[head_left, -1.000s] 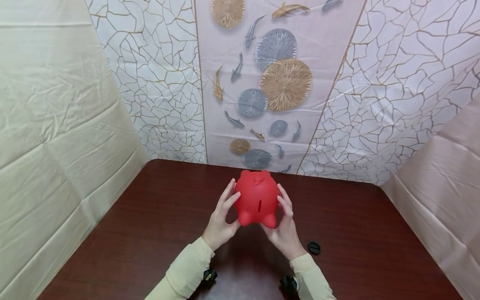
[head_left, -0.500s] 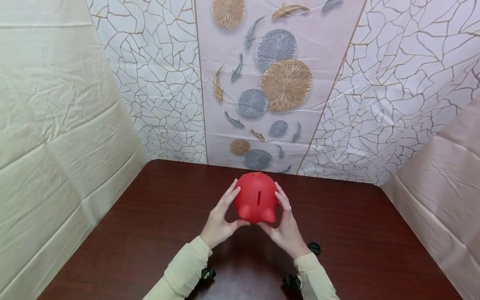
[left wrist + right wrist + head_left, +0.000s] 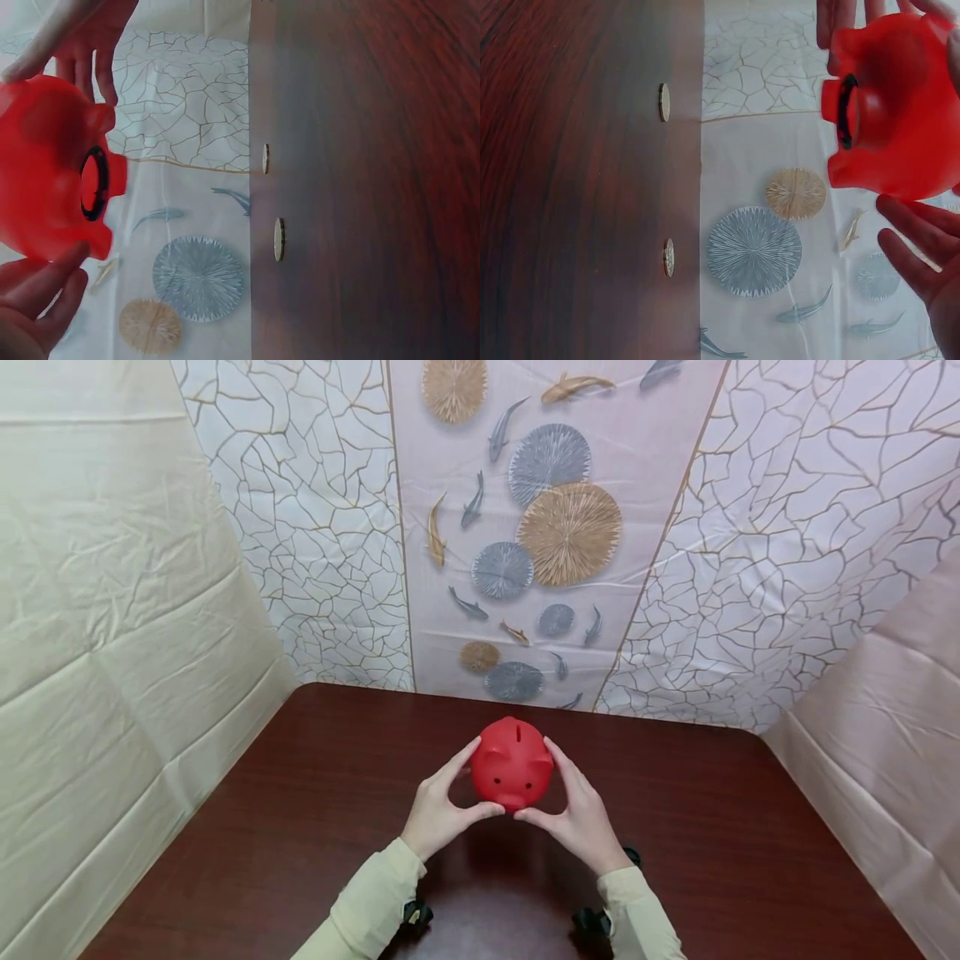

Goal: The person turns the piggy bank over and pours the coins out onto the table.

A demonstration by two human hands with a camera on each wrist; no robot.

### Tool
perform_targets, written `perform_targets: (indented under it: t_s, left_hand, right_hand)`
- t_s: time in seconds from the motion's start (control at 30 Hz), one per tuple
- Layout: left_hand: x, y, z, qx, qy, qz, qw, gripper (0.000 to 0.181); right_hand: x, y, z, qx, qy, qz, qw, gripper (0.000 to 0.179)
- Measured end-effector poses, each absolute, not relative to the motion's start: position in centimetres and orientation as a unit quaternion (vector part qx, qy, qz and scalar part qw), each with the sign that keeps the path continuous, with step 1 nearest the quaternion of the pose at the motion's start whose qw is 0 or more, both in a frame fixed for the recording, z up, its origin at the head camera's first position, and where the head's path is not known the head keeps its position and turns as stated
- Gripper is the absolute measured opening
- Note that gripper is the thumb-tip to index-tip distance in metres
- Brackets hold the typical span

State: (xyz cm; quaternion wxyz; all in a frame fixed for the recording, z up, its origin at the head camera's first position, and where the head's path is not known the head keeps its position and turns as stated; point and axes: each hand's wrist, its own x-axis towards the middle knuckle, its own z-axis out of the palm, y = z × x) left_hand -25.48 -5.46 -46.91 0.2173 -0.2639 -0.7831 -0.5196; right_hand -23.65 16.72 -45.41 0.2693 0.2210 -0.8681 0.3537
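A red piggy bank [image 3: 512,768] is held in the air above the dark table, its eyes and snout towards the head camera and its coin slot on top. My left hand [image 3: 441,814] grips its left side, thumb low near the snout, fingers up the side. From the other side my right hand [image 3: 583,822] holds it the same way. Underneath, a round black-rimmed opening [image 3: 94,184] shows between the feet in the left wrist view. Two coins lie apart on the table, the coin [image 3: 665,103] and the coin [image 3: 669,257] in the right wrist view.
A small black round cap [image 3: 633,857] lies on the table [image 3: 720,827], partly hidden behind my right wrist. Beige cloth [image 3: 97,635] hangs at both sides, and a patterned cloth [image 3: 322,527] stands behind the table's far edge.
The piggy bank has been tipped back in my hands: its slot has moved up and its face now shows. My right hand has shifted slightly to the right, partly covering the black cap.
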Motion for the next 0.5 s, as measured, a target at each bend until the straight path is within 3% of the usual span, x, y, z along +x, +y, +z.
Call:
perform_targets:
  t_s: [0.3,0.5]
  left_hand:
    - [-24.92,-5.15,-46.75,-0.194,-0.813,-0.519,0.179,0.067]
    - [-24.73,-5.11,-46.16,-0.149,-0.825,-0.528,0.138,0.057]
  right_hand:
    - [-23.19,16.26,-45.36,0.123,-0.915,0.329,0.196,0.083]
    - [-23.14,15.79,-45.15,0.106,-0.933,0.289,0.184,0.070]
